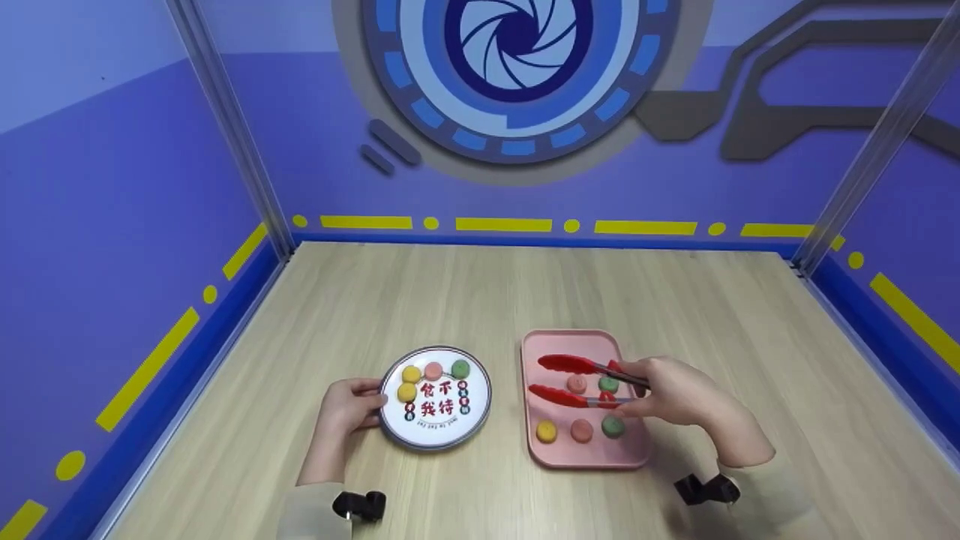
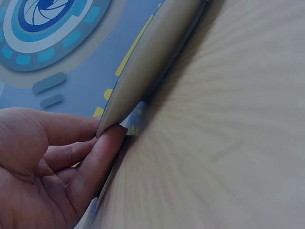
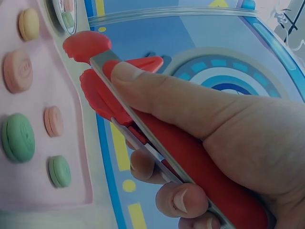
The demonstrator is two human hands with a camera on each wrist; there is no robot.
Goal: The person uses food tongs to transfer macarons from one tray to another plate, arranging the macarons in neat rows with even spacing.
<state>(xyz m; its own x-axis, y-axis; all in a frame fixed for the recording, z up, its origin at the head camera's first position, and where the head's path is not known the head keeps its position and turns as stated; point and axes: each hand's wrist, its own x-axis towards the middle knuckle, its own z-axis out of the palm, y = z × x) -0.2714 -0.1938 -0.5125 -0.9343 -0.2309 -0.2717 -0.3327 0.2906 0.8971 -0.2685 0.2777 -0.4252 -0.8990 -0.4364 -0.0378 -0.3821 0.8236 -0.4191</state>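
Observation:
My left hand (image 1: 349, 409) pinches the left rim of a round white plate (image 1: 439, 431) with a dark edge and red lettering. In the left wrist view, thumb and fingers grip the plate's edge (image 2: 143, 71). On the plate sit two yellow macarons (image 1: 406, 392), a pink one (image 1: 433, 371) and a green one (image 1: 460, 369). My right hand (image 1: 667, 390) holds red-tipped tongs (image 3: 186, 162) over a pink tray (image 1: 574, 341). The tongs' tips are spread apart, nothing between them. Below them the tray bears a yellow macaron (image 1: 546, 431), two pink ones (image 1: 581, 430) and two green ones (image 1: 613, 427).
Plate and tray stand side by side on a light wood table (image 1: 517, 292), a strip of wood between them. Blue printed walls (image 1: 315, 142) enclose the back and both sides, with clear corner strips (image 1: 232, 135) where they meet.

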